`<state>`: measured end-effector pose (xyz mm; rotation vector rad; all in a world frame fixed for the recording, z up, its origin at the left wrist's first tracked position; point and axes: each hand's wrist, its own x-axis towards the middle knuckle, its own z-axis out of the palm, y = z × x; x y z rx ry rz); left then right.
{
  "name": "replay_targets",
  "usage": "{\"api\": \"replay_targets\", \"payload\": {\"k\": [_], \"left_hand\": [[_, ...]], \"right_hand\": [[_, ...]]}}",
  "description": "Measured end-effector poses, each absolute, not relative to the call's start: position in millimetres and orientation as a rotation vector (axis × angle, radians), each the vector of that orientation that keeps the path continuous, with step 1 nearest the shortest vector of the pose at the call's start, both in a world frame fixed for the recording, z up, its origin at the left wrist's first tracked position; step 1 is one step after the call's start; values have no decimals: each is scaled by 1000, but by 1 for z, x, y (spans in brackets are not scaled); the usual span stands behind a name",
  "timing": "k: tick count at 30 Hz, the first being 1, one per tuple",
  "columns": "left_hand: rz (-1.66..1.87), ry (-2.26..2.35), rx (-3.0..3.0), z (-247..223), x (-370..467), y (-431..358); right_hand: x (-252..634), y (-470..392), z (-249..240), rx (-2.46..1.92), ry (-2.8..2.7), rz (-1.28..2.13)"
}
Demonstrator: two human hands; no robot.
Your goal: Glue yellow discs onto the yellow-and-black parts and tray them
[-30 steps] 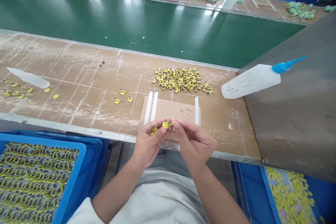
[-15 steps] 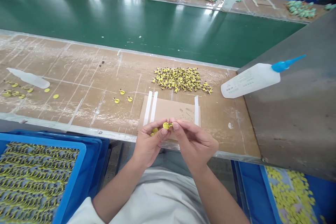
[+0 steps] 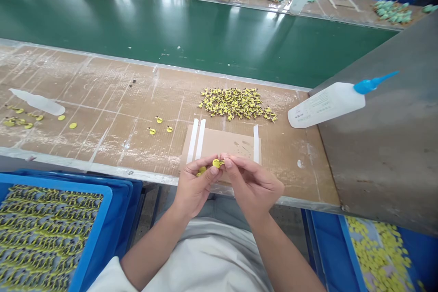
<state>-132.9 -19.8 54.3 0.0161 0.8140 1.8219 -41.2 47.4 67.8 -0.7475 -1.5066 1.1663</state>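
Observation:
My left hand (image 3: 194, 188) and my right hand (image 3: 252, 184) meet at the near edge of the brown bench, over a cardboard sheet (image 3: 222, 143). Between their fingertips they pinch a small yellow disc (image 3: 216, 163). More yellow pieces (image 3: 201, 171) sit curled in my left palm. Behind the cardboard lies a pile of small yellow and black parts (image 3: 236, 102). Three loose yellow parts (image 3: 159, 126) lie left of the cardboard.
A white glue bottle with a blue nozzle (image 3: 333, 100) leans on a grey metal panel at the right. Blue crates (image 3: 51, 228) of yellow parts stand below left and below right (image 3: 376, 251). A green conveyor belt (image 3: 171, 27) runs behind the bench; another person's hands work beyond it.
Almost nothing has moved; both hands stay together on the yellow disc, with only slight finger shifts.

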Motion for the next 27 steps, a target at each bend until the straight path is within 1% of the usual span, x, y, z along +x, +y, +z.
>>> {"api": "replay_targets", "payload": {"k": [10, 27], "left_hand": [[1840, 809, 25, 54, -132, -18], [1843, 882, 88, 53, -130, -21]], "right_hand": [[-40, 49, 66, -747, -1580, 1106], [-37, 46, 69, -761, -1557, 1129]]}}
